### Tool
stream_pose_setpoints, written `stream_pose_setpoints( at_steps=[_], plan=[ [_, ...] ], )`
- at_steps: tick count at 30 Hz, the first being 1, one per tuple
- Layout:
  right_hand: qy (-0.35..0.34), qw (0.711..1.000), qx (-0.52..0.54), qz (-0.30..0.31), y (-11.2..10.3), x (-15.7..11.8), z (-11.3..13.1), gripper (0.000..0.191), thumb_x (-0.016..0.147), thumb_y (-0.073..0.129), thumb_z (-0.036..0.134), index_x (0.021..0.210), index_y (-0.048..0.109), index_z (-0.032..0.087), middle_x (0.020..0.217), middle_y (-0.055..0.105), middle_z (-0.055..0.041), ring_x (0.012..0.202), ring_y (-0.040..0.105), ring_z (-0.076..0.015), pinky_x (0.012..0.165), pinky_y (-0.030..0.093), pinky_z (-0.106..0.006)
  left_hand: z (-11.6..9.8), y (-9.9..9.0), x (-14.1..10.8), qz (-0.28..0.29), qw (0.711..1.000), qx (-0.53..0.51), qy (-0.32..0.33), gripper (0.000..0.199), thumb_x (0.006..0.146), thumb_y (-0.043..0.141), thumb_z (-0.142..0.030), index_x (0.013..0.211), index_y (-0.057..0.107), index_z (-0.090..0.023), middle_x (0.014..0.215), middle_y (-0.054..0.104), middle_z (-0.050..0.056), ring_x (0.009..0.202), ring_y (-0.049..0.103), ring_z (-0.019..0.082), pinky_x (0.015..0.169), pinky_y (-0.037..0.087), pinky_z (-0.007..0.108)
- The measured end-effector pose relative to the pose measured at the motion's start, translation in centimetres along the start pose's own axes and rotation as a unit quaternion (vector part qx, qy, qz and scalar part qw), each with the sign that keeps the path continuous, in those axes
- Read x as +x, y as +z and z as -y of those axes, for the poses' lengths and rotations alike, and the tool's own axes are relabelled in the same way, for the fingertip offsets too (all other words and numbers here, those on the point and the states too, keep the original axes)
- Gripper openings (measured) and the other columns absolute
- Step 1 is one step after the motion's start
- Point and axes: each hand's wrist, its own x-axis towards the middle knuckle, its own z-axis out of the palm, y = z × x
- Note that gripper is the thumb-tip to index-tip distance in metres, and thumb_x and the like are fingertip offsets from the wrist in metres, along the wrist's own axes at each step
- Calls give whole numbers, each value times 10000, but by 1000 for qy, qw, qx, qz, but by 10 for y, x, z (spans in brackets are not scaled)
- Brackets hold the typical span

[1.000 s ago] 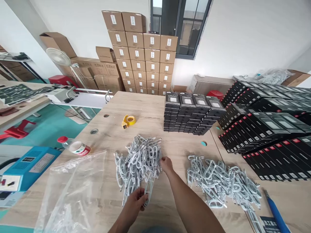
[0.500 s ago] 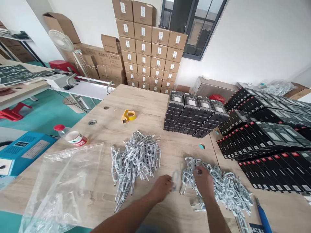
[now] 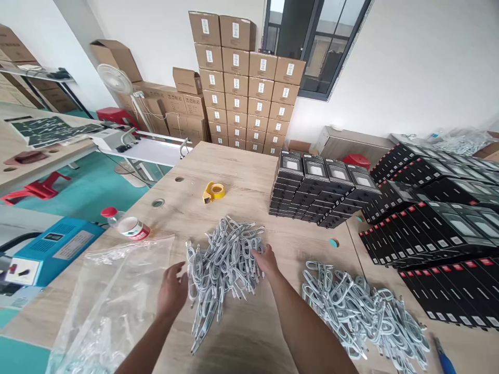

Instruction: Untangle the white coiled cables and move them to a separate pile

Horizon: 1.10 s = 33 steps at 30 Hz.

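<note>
A heap of coiled grey-white charging cables point(image 3: 228, 259) lies in the middle of the wooden table. At its left edge is my left hand point(image 3: 172, 291), fingers apart and curved towards the heap, holding nothing I can see. My right hand point(image 3: 266, 259) is at the heap's right edge, its fingers spread and touching the outer cables. A second pile of similar cables point(image 3: 362, 311) lies farther right, away from both hands.
A clear plastic bag point(image 3: 117, 296) lies left, below a red-capped bottle point(image 3: 130, 226). Behind the heap sits a yellow tape dispenser point(image 3: 213, 191). Stacked black boxes point(image 3: 319, 195) stand at the back right, more along the right side. A blue-handled tool point(image 3: 445, 358) lies front right.
Both hands have moved left from the right-hand pile to either side of the middle heap. The cable that was at my left hand is no longer there. The view has shifted slightly.
</note>
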Motion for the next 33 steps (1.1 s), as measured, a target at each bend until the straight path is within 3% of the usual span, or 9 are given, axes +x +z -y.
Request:
stream_pose_setpoints(
  at_steps=[6,12,16,20,22,24,28,30,33],
  plan=[
    [-24,999,25,-13,7,15,-11,198,724,611,388,732,658,195,599,648,-6,652,635,-203,555,418,-258,64,27,2,-34,994,79,71,420,904,356,-237,1233,581,-105,1336,563,220,1330,489,349,1135,406,528],
    [-70,994,51,-69,-9,1,-15,172,730,543,351,777,608,199,729,702,-33,702,643,-194,607,448,-261,70,46,-9,-57,980,152,114,486,994,294,-289,1337,545,-52,1425,496,256,1385,408,404,1137,361,581],
    [-116,990,49,-59,-64,-20,-27,299,757,537,394,949,651,194,911,751,-70,833,692,-221,739,503,-297,71,46,-10,-71,972,182,128,521,998,272,-277,1363,517,3,1461,448,287,1421,355,404,1163,330,568],
    [-94,973,-198,-71,-148,-42,-66,380,750,584,408,1045,709,203,1038,744,-127,1035,668,-338,905,477,-437,70,48,-10,-75,967,201,139,552,989,254,-264,1370,507,46,1464,451,291,1422,361,374,1214,264,532],
    [-74,948,-293,-96,-164,-46,-73,489,741,615,423,1158,695,179,1195,696,-181,1177,599,-401,975,443,-504,70,49,-10,-73,965,209,143,565,986,248,-276,1353,532,45,1439,483,281,1395,394,375,1211,267,530],
    [-97,953,-273,-91,-148,-39,-62,621,783,598,466,1323,610,160,1288,645,-201,1214,579,-390,1007,438,-502,69,48,-9,-71,963,215,143,578,982,242,-290,1335,557,41,1424,501,273,1377,410,382,1205,271,535],
    [-163,977,-130,36,-62,-5,-7,848,760,664,511,1513,400,225,1292,640,-156,1075,657,-301,916,512,-413,68,46,-10,-66,961,233,135,573,976,244,-294,1322,585,11,1423,520,248,1362,428,366,1201,278,522],
    [-177,977,-110,53,-29,11,15,802,687,722,432,1430,514,212,1225,661,-144,989,668,-288,858,527,-393,68,47,-12,-61,960,242,124,561,979,252,-300,1329,590,-20,1441,517,223,1368,429,345,1210,265,502],
    [-204,972,-110,38,-15,21,29,511,676,656,315,1169,695,186,1073,693,-103,876,651,-249,843,516,-372,67,49,-15,-51,962,247,105,553,991,246,-309,1368,571,-70,1484,496,171,1399,408,301,1232,229,456]
  ],
)
